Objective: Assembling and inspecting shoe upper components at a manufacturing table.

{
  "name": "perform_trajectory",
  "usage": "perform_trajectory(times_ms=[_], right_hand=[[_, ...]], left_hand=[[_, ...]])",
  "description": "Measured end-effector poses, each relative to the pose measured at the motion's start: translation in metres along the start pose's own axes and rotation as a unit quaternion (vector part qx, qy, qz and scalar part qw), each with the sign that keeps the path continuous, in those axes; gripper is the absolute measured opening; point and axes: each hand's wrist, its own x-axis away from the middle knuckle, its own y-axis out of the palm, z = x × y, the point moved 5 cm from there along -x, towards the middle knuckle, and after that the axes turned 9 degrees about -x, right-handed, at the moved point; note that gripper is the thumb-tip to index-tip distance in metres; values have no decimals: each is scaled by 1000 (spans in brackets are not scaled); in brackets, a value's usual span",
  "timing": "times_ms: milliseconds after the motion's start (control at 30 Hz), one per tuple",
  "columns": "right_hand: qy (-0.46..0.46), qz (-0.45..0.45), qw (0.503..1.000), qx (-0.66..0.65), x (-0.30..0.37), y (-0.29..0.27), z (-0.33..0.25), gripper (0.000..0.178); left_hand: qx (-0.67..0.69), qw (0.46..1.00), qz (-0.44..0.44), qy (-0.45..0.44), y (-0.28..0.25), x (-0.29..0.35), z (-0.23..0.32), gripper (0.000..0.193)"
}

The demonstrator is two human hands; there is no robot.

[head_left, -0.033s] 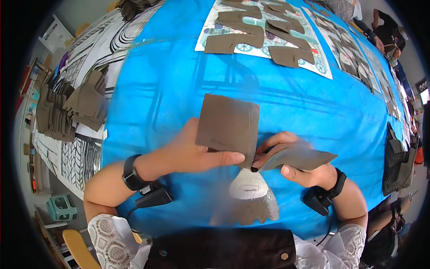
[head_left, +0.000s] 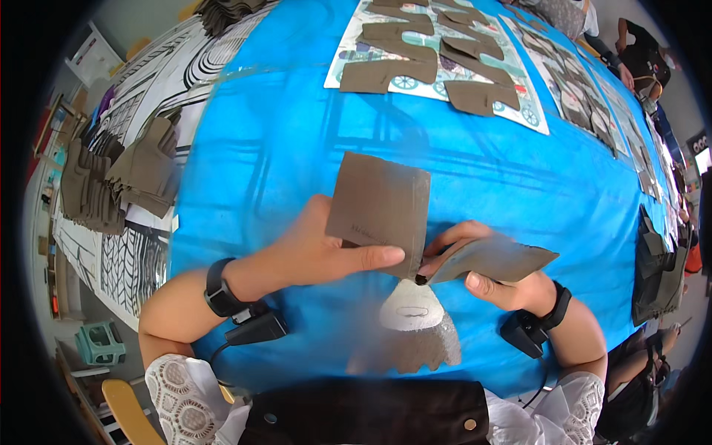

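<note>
My left hand [head_left: 319, 256] is closed on a flat, grey-brown squarish panel [head_left: 382, 196], thumb across its lower edge. Faint handwriting shows near that edge. Between the thumb and fingers of my right hand [head_left: 497, 285] is a curved grey-brown panel [head_left: 500, 259], bent and tilted to the right. The two panels meet at a small dark spot between my hands; whether they are one piece is hidden. Just below lies a white and grey wedge-shaped patch [head_left: 411, 315] with a scalloped lower edge, on the blue table cover [head_left: 252, 170].
Several notched brown cut pieces [head_left: 389, 74] lie in rows on a printed sheet [head_left: 534, 119] at the far side. Stacks of similar pieces stand at the left [head_left: 89, 185] and at the right edge [head_left: 660, 274]. A green stool [head_left: 100, 343] is on the floor. Other people work at the far right.
</note>
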Motion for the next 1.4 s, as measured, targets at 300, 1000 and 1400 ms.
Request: perform_trajectory(times_ms=[300,1000,1400], right_hand=[[33,145,982,-115,-23,-19,-33,51],[-197,328,919,-96,-74,-130,-102,44],[-169,453,875,13,-70,-131,-104,50]], left_hand=[[-354,853,328,197,-40,0,52,76],[44,970,-160,179,-63,-86,166,55],[-476,770,196,377,-6,-88,209,37]])
